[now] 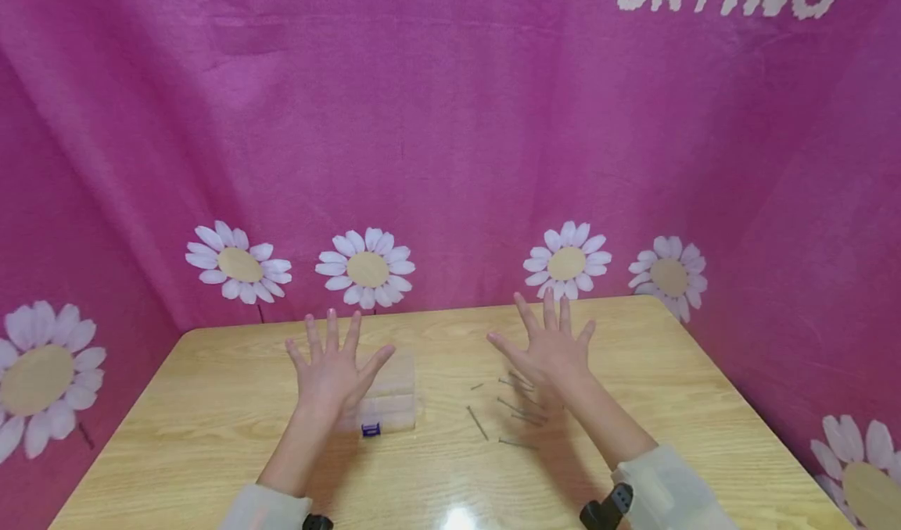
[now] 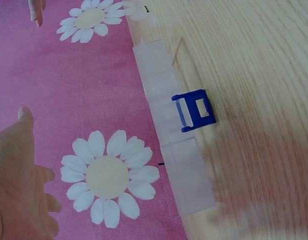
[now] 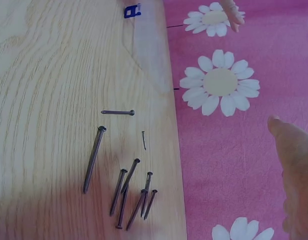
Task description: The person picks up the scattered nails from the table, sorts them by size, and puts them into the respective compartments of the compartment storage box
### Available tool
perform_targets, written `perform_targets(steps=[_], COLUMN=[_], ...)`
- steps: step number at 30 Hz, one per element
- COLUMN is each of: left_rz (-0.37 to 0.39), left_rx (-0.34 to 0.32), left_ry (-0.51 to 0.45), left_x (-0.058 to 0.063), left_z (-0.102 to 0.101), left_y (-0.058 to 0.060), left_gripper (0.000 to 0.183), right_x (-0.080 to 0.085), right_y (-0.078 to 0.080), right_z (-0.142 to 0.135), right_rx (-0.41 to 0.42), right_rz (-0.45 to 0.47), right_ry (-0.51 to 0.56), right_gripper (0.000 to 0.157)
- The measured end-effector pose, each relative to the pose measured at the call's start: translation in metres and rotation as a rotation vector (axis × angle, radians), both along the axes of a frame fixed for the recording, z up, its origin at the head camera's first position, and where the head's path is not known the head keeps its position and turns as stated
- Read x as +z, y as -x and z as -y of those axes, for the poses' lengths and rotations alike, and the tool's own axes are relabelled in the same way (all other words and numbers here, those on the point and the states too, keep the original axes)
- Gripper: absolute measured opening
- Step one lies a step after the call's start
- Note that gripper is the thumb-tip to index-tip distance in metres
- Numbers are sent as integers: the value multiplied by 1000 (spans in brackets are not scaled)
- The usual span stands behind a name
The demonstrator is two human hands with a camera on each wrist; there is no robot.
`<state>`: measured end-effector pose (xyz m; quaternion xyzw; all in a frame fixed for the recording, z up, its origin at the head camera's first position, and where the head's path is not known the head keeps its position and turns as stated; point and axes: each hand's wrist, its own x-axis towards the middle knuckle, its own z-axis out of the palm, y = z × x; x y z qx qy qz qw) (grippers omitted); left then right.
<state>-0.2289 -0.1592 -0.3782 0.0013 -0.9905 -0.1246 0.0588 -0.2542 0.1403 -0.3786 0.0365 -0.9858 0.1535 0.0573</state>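
Note:
With fingers spread straight, my left hand [image 1: 329,374] is held in the air over a clear plastic box [image 1: 400,405]. In the left wrist view the box bears a blue latch [image 2: 199,110] on its front side. My right hand [image 1: 554,352], fingers also spread, hovers above several loose metal nails. Among them, a long nail [image 3: 94,160] and a short, thin nail [image 3: 143,140] lie apart, while others lie close together and partly cross, such as one nail [image 3: 118,192]. Neither hand touches or holds anything.
Box and nails are on a light wood-grain table [image 1: 436,483]. A pink cloth [image 1: 450,162] with white daisies hangs behind the table and along both sides. Black wrist straps [image 1: 607,506] show at the sleeve cuffs.

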Motion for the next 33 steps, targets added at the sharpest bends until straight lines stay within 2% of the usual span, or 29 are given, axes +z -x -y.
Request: perform_targets(steps=[6,33], left_rz=[13,50], left_rx=[14,44], left_ry=[8,-31], left_x=[-5,-9], left_z=[4,35], left_y=[1,-5], left_gripper=[88,91], right_x=[-4,-9], right_y=[0,2], right_z=[-1,-10], right_rx=[2,-7], right_rz=[2,14], right_ry=[-7,-37], right_gripper=[87,87])
